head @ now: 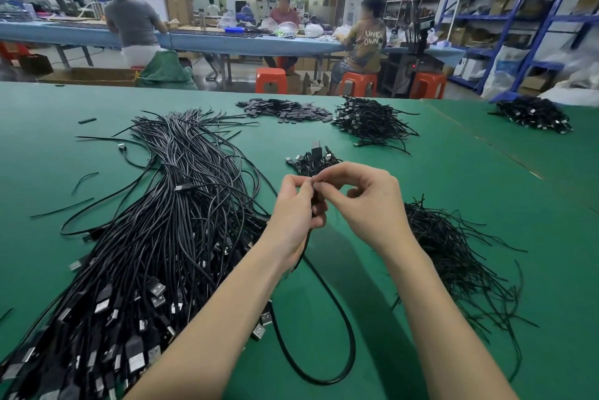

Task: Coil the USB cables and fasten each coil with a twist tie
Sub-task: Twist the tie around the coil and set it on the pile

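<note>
Left hand: the left hand is raised over the middle of the green table, its fingers curled round a black USB cable.
Right hand: the right hand meets the left at its 9 o'clock, thumb and forefinger pinching at the top of the held cable; what it pinches is too small to tell.
Cable: it hangs from the left fist in a long loop lying on the table toward 6 o'clock.
Loose cables: a big heap of uncoiled cables spreads at 9 o'clock of the hands.
Twist ties: a pile of thin black ties lies at 4 o'clock.
Coiled cables: a small bundle sits just beyond the hands at 12 o'clock; a larger pile lies at 1 o'clock.
</note>
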Demonstrator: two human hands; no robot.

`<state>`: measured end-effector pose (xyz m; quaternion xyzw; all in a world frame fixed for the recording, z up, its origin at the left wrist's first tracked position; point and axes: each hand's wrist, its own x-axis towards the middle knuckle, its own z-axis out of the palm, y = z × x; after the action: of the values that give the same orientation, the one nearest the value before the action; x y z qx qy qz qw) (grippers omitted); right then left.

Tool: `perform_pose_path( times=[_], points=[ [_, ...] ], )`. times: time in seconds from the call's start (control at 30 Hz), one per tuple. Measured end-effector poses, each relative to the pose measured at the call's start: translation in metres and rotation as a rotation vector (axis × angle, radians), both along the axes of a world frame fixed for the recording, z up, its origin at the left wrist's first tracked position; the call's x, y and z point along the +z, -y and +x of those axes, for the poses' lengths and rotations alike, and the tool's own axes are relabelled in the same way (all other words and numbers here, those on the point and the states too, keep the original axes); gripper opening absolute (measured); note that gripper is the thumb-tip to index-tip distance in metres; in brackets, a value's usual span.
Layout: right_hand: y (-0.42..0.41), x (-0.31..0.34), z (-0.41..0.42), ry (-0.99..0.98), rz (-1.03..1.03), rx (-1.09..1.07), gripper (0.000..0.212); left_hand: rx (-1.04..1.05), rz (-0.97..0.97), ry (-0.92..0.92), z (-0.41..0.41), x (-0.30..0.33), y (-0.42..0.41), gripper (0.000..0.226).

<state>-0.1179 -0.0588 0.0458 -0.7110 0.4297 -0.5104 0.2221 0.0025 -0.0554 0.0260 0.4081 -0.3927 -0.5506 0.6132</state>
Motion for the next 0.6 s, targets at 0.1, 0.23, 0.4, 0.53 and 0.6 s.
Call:
perform_pose_path(
  times=[0.1, 0.23, 0.4, 0.53, 0.6],
  points=[
    [0.001, -0.001, 0.0, -0.012, 0.009, -0.02, 0.014, -0.006, -0.022, -0.007, -0.001, 0.001, -0.001, 0.015],
    [0.002, -0.001, -0.006, -0.021, 0.052, -0.013, 0.014, 0.004, -0.031, 0.029, -0.001, 0.001, -0.003, 0.021],
    [0.0, -0.001, -0.01, 0.073, 0.129, 0.063, 0.01, 0.041, -0.029, 0.097, -0.002, 0.0, -0.002, 0.023],
    [-0.001, 0.001, -0.006, 0.325, 0.252, 0.089, 0.009, 0.059, -0.059, 0.005, -0.001, 0.005, 0.0, 0.02],
    [-0.002, 0.003, -0.004, 0.45, 0.4, 0.141, 0.014, 0.058, -0.062, -0.042, 0.0, 0.006, 0.0, 0.02]
  ],
)
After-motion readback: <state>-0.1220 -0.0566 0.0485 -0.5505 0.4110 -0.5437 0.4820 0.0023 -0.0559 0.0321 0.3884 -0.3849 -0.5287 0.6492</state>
